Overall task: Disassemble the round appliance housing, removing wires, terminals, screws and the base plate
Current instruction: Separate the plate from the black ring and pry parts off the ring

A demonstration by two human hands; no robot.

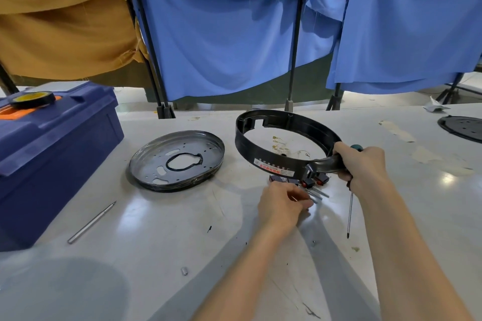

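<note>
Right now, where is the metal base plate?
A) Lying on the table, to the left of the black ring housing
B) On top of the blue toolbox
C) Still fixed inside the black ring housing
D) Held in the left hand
A: the base plate lies on the table, apart from the black ring housing, which the right hand grips.

The ring (245,146) is smooth, glossy black plastic. The plate (156,161) is grey metal with a dull sheen. The table (156,229) is glossy white and scuffed. The toolbox (52,143) is matt blue plastic. Blue cloth (221,34) and mustard cloth (65,34) look soft and matt.
</note>
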